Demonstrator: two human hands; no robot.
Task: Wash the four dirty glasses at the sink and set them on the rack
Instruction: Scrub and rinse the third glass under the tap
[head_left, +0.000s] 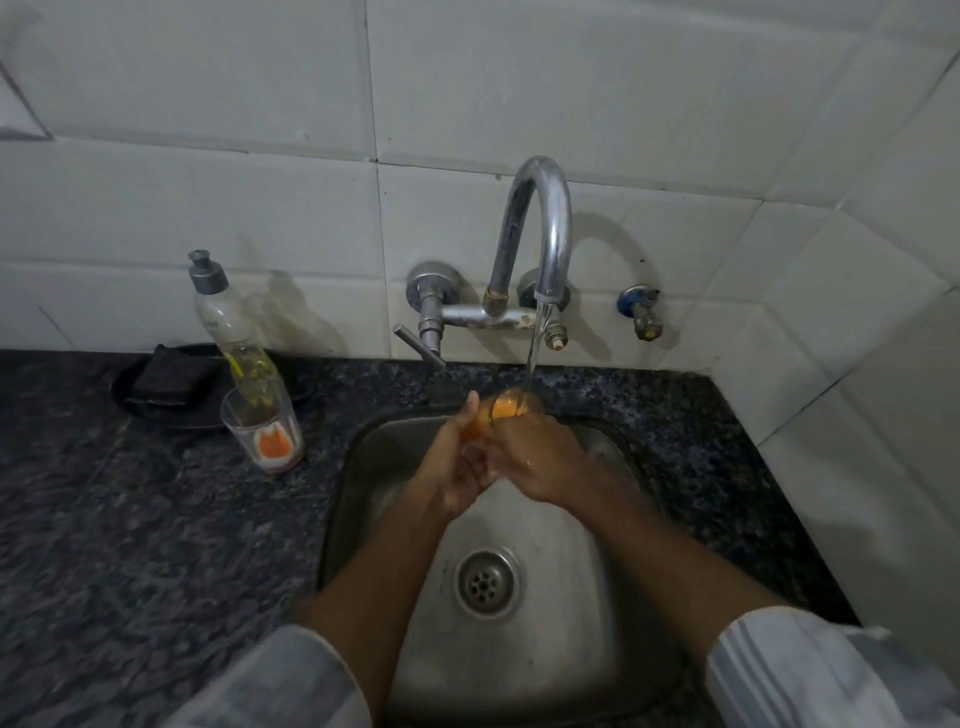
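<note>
I grip an orange-stained glass (506, 408) in both my left hand (457, 467) and right hand (535, 462) under the running tap (540, 228) over the steel sink (613, 597).

Sink (613, 613) set into the surface (130, 545), drain (487, 583) near its middle. Tap (540, 228) on the wall behind, spout above the sink's back edge. Glass (511, 406) under the spout, between left hand (457, 467) and right hand (540, 462). Left of the sink: second glass (264, 431), bottle (234, 332) just behind it, sponge (174, 379) on a dish (124, 400) further left.
</note>
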